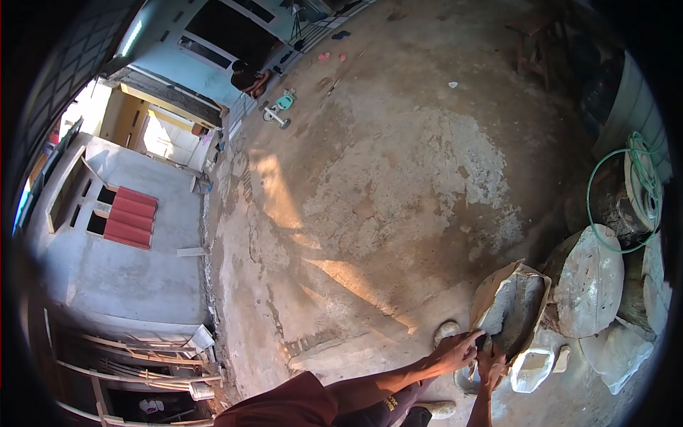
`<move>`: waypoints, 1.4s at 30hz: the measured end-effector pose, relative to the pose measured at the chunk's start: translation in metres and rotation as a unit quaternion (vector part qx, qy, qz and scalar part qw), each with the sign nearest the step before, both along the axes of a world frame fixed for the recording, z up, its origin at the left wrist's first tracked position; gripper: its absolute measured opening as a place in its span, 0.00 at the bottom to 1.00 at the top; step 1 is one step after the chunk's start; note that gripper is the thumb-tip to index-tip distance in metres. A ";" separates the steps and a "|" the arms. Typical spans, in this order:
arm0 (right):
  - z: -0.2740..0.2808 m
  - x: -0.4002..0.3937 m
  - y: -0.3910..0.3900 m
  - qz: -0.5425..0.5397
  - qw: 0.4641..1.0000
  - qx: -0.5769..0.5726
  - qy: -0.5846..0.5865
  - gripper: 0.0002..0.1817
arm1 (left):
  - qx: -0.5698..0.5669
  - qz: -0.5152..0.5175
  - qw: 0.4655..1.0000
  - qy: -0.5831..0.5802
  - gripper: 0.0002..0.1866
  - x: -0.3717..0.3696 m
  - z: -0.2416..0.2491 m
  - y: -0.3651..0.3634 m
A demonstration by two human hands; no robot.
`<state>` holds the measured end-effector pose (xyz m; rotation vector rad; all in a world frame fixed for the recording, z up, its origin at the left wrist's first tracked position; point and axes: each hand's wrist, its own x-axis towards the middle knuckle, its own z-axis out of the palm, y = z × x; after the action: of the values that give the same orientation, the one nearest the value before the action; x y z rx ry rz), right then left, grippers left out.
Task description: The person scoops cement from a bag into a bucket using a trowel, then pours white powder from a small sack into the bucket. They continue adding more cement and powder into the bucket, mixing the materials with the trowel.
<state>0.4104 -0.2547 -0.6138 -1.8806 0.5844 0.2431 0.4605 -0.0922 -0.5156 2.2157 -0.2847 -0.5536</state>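
My left hand (pixel 459 352) reaches in from the maroon sleeve (pixel 306 402), its fingers closed at the near end of an open brown paper sack or carton (pixel 491 290). Greyish material (pixel 518 302) lies inside the carton. Close beside it, my right hand (pixel 491 366) is also closed at the carton's near edge. A small dark object shows between the two hands, too small to name. What each hand grips is hidden by the fingers. Just right of my right hand stands an open white container (pixel 532 368).
Round-faced pale blocks (pixel 590 281) and a white plastic sack (pixel 617 356) stand at the right, with a green hose (pixel 644 178) above. A person (pixel 249 80) crouches far off near a small ride-on toy (pixel 283 103). A wooden stool (pixel 533 43) stands at the upper right.
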 end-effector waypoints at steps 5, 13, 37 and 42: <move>0.013 0.000 -0.008 0.049 0.998 0.026 -0.035 0.17 | 0.007 0.027 0.999 -0.019 0.31 -0.003 0.009 -0.003; -0.008 0.002 -0.007 0.009 0.994 0.049 -0.099 0.19 | 0.037 0.058 0.995 -0.067 0.31 -0.008 0.005 -0.019; 0.029 -0.007 -0.015 -0.072 0.993 0.091 -0.023 0.27 | 0.087 0.065 0.992 -0.061 0.25 0.008 0.027 -0.011; 0.051 -0.006 -0.017 -0.093 0.982 0.162 -0.001 0.27 | 0.063 0.086 0.992 -0.072 0.26 0.004 0.018 -0.003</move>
<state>0.4049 -0.2715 -0.5631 -1.5014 0.6722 0.2009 0.4644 -0.0947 -0.4979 2.3802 -0.1326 -0.3268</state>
